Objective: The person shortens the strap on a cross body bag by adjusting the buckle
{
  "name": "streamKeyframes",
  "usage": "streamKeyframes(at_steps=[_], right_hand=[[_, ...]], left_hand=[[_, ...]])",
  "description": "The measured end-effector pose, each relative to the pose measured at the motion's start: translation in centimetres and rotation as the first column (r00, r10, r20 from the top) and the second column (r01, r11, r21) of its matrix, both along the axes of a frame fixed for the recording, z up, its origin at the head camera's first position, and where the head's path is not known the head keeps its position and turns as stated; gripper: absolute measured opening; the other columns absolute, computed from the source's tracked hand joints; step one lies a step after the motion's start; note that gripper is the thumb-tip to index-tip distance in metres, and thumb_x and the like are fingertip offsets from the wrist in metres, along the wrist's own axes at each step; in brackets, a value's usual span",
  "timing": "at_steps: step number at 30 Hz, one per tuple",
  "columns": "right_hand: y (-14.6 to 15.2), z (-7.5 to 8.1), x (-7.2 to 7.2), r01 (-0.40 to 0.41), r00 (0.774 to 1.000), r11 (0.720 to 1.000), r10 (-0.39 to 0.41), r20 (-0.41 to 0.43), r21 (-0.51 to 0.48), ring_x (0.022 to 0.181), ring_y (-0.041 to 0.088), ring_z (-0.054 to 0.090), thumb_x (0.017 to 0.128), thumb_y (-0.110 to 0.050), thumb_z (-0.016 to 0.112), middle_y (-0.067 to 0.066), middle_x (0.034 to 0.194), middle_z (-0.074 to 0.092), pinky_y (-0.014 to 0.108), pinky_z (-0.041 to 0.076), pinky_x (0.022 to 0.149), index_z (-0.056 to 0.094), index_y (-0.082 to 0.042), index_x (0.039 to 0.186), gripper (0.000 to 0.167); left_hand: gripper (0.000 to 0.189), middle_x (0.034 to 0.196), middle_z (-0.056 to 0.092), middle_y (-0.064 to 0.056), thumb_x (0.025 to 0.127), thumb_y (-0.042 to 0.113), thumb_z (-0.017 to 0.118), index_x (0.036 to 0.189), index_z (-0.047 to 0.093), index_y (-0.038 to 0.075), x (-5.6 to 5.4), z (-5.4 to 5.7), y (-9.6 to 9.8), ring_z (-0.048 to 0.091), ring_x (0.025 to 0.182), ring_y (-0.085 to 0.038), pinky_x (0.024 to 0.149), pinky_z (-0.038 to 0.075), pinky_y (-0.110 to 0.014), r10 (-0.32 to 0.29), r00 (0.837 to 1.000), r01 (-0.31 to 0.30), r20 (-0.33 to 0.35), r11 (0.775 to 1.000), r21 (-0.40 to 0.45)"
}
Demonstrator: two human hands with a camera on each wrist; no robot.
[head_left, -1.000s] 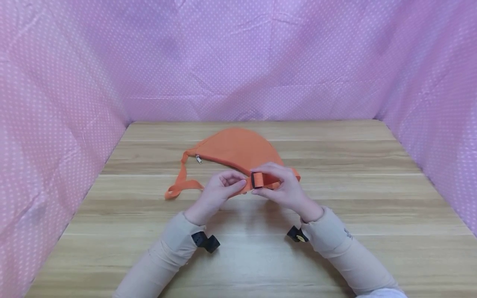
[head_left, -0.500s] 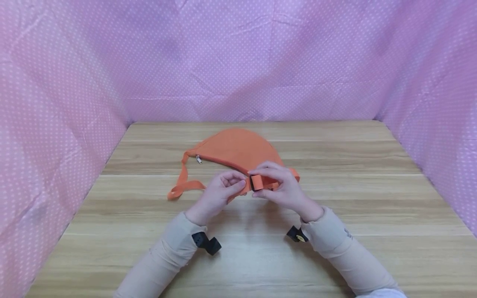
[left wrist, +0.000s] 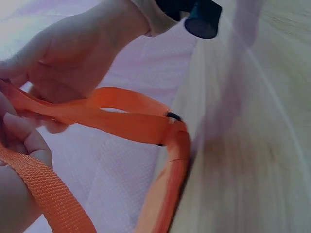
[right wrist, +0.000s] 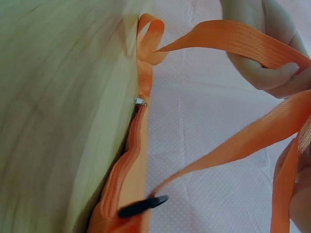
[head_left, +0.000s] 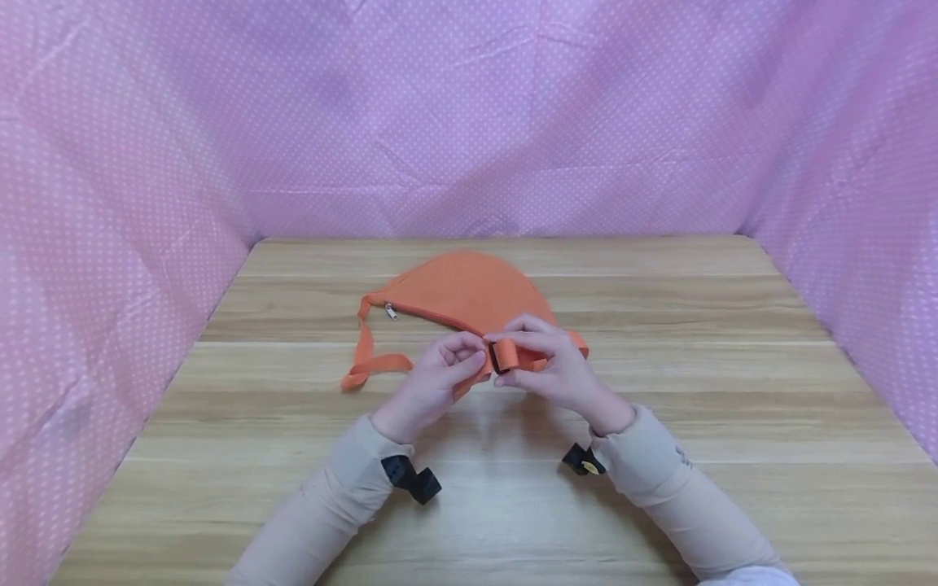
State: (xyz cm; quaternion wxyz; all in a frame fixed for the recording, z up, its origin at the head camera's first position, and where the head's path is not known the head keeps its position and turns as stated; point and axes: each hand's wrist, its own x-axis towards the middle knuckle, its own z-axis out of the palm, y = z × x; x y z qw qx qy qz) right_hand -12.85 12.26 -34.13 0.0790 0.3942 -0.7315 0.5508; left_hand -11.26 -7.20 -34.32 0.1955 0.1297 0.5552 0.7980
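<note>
An orange crescent-shaped bag lies on the table, with a red-orange zipper and a metal zipper pull near its left end. In the head view, my left hand pinches the orange strap between thumb and fingers. Beside it, almost touching, my right hand grips a folded part of the strap at a black slider buckle, thumb below and fingers above. A second black fitting joins strap and bag in the right wrist view. Fingertips of both hands are partly hidden by the strap.
The wooden table has rounded far corners. Pink dotted cloth hangs behind it and along both sides. Black wrist cameras stick out below both cuffs.
My left hand has shifted slightly right, closer to the buckle. The strap's loose loop at the left has slid rightward with it. My right hand and the bag have barely moved.
</note>
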Motion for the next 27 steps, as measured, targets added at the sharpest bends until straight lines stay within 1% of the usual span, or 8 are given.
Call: streamKeyframes(at_steps=[3,6,8,11,15,20,24,27], right_hand=[[0.0,0.0,0.1,0.007,1.0,1.0,-0.007,-0.006,0.017,0.092,0.013,0.055,0.07,-0.007,0.081,0.008,0.1,0.06,0.027,0.045,0.079,0.068,-0.001,0.111,0.044],[0.0,0.0,0.2,0.004,1.0,1.0,-0.004,-0.015,0.011,0.093,0.014,0.055,0.069,-0.006,0.082,0.008,0.099,0.06,0.027,0.044,0.079,0.068,0.0,0.11,0.044],[0.1,0.0,0.2,0.007,1.0,1.0,-0.006,-0.024,0.006,0.093,0.013,0.055,0.068,-0.003,0.082,0.007,0.099,0.061,0.027,0.044,0.078,0.068,0.001,0.109,0.044],[0.3,0.1,0.1,0.021,0.999,1.0,-0.021,-0.036,-0.006,0.093,0.012,0.055,0.066,0.004,0.081,0.007,0.099,0.061,0.025,0.045,0.075,0.067,0.001,0.109,0.045],[0.5,0.1,0.0,0.032,0.997,0.999,-0.033,-0.064,-0.021,0.092,0.012,0.055,0.064,0.009,0.08,0.009,0.097,0.061,0.024,0.045,0.076,0.067,0.002,0.108,0.047],[0.5,0.0,-0.1,0.021,0.999,1.0,-0.022,-0.046,-0.008,0.091,0.013,0.054,0.067,0.006,0.08,0.007,0.097,0.06,0.025,0.045,0.076,0.066,0.002,0.109,0.045],[0.4,0.0,0.0,0.019,1.0,1.0,-0.018,-0.019,0.018,0.093,0.013,0.054,0.068,0.003,0.081,0.004,0.098,0.06,0.026,0.044,0.078,0.067,-0.001,0.11,0.045],[0.3,0.1,0.0,0.019,0.999,1.0,-0.019,-0.026,0.011,0.094,0.013,0.055,0.067,0.005,0.081,0.005,0.098,0.06,0.025,0.044,0.081,0.067,0.0,0.11,0.046]], left_hand=[[0.02,0.085,0.065,0.008,0.095,0.002,0.052,0.092,0.064,0.018,0.0,0.2,0.0,0.059,0.081,-0.005,0.077,0.049,-0.017,0.004,1.0,-0.005,-0.015,0.999,-0.042],[0.011,0.095,0.066,0.005,0.096,0.011,0.054,0.102,0.064,0.011,0.0,0.3,-0.3,0.059,0.089,-0.009,0.082,0.047,-0.021,0.005,1.0,-0.01,-0.031,0.987,-0.161],[0.021,0.106,0.064,0.002,0.097,0.021,0.053,0.111,0.062,0.008,-0.1,0.3,-0.6,0.057,0.098,-0.012,0.088,0.044,-0.025,-0.003,0.999,-0.01,-0.047,0.964,-0.265],[0.032,0.116,0.061,-0.003,0.098,0.03,0.051,0.119,0.059,0.008,-0.3,0.4,-1.2,0.054,0.105,-0.016,0.093,0.041,-0.032,-0.03,0.994,-0.014,-0.101,0.912,-0.409],[0.026,0.106,0.062,-0.008,0.096,0.02,0.055,0.117,0.059,0.005,-0.4,0.5,-1.7,0.057,0.096,-0.018,0.09,0.045,-0.04,-0.054,0.978,-0.052,-0.202,0.871,-0.488],[0.022,0.093,0.063,0.001,0.092,0.011,0.061,0.11,0.061,0.0,-0.4,0.4,-1.7,0.059,0.083,-0.014,0.08,0.05,-0.034,-0.015,0.977,-0.081,-0.213,0.896,-0.437],[0.02,0.088,0.064,0.004,0.09,0.009,0.063,0.106,0.061,-0.002,-0.3,0.4,-1.3,0.057,0.08,-0.013,0.072,0.047,-0.025,0.008,0.989,-0.062,-0.15,0.93,-0.361],[0.015,0.086,0.064,0.005,0.09,0.011,0.063,0.103,0.062,0.002,-0.3,0.3,-1.1,0.054,0.075,-0.012,0.063,0.041,-0.021,0.024,0.995,-0.056,-0.1,0.941,-0.333]])
